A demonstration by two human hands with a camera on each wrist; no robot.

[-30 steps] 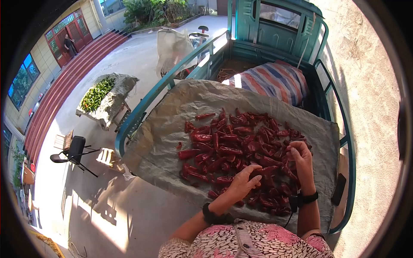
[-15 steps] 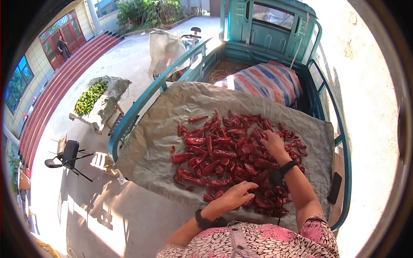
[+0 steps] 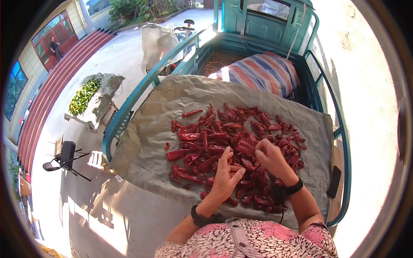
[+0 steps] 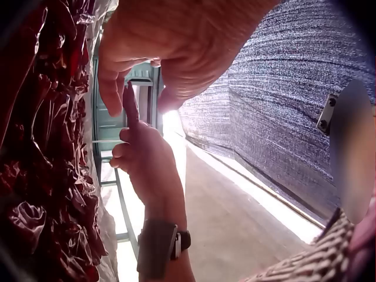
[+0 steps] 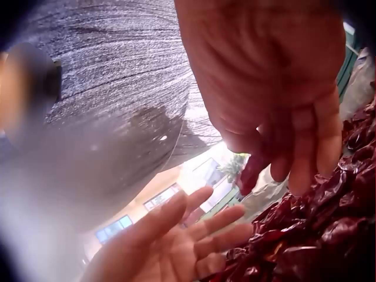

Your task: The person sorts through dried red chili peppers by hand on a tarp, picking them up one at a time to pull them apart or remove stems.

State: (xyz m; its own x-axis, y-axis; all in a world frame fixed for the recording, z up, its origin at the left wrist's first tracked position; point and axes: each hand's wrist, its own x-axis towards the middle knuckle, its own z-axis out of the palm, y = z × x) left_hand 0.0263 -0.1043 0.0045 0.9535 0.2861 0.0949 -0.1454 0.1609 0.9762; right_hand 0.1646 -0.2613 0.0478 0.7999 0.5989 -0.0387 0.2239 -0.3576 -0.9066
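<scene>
Many dried red chili peppers (image 3: 193, 148) lie spread over a wrinkled grey-green tarp (image 3: 146, 129). Over the near part of the pile, my right hand (image 3: 272, 158) pinches a single chili pepper (image 5: 252, 173) between thumb and fingers; its tip sticks out in the right wrist view. In the left wrist view this chili pepper (image 4: 131, 106) points toward the left hand. My left hand (image 3: 224, 177) is above the peppers just left of the right hand, fingers extended and spread, holding nothing. Both wrists wear dark bands.
The tarp lies across the bed of a teal cargo vehicle with side rails (image 3: 124, 115). Ahead is a striped sack (image 3: 262, 73). A black phone-like object (image 3: 334, 182) lies at the right edge. Left stand a chair (image 3: 68, 155) and a table of green peppers (image 3: 85, 95). A person (image 3: 56, 48) stands by the steps.
My right hand reached from the right side into the far part of the pile, then came back toward the left hand with a chili pepper. The left hand has lifted and straightened its fingers.
</scene>
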